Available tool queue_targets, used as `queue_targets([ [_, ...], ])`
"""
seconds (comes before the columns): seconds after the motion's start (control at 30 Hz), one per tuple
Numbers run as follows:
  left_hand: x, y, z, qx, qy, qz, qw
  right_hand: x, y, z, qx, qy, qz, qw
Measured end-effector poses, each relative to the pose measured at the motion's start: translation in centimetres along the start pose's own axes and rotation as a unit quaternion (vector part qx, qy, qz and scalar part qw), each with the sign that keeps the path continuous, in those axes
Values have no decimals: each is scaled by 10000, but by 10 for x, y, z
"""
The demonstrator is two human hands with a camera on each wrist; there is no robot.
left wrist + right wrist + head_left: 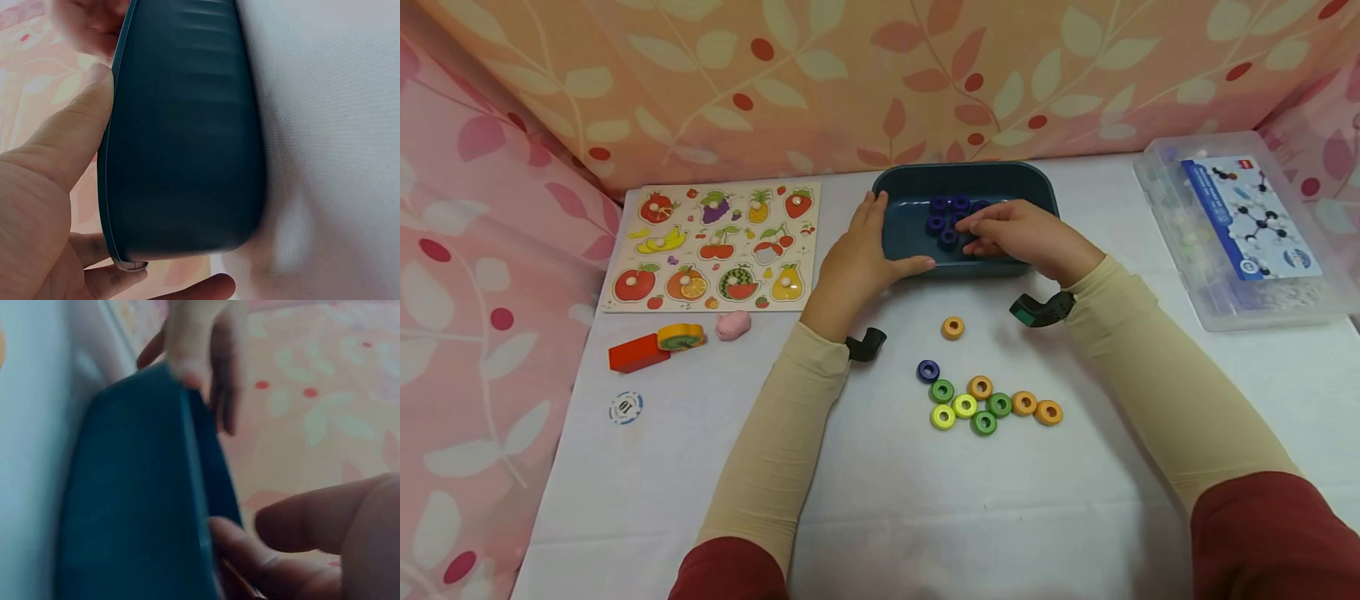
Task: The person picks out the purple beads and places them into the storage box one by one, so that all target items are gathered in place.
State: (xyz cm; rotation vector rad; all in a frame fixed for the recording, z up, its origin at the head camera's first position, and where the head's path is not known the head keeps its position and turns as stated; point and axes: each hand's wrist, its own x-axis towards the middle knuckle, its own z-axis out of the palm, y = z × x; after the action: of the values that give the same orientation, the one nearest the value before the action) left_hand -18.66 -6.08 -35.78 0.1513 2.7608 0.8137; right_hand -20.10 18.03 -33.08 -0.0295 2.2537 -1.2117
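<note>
Dark teal plastic tray (917,268) stands on the table, with several dark purple rings (936,223) grouped on its floor. My left hand (857,262) grips the tray's left near corner, thumb along the near rim and fingers round the left end. Over the near right side reaches my right hand (1022,237), its fingertips down among the purple rings. In the right wrist view, a gap shows between its thumb and forefinger (300,519), with no ring visible there. A purple ring (928,371) lies on the cloth before the tray, among green rings (942,391), yellow rings (943,417) and orange rings (1024,403).
Left of the tray lies a fruit peg puzzle board (688,250). Below it are a red block (638,353), a yellow-edged piece (681,337), a pink lump (733,325) and a chip marked 10 (626,407). A clear plastic case (1202,283) lies at right. Patterned curtain (820,83) borders the table.
</note>
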Motion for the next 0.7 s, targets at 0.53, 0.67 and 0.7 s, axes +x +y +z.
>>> queue_targets([
  [0.53, -1, 0, -3, 33, -12, 70, 10000, -54, -3, 34, -329, -267, -805, 9959],
  [0.67, -1, 0, -2, 21, -29, 81, 10000, -59, 9, 57, -712, -990, -1089, 9865],
  [0.7, -1, 0, -2, 16, -26, 90, 10000, -59, 13, 63, -802, -1122, -1169, 9835],
])
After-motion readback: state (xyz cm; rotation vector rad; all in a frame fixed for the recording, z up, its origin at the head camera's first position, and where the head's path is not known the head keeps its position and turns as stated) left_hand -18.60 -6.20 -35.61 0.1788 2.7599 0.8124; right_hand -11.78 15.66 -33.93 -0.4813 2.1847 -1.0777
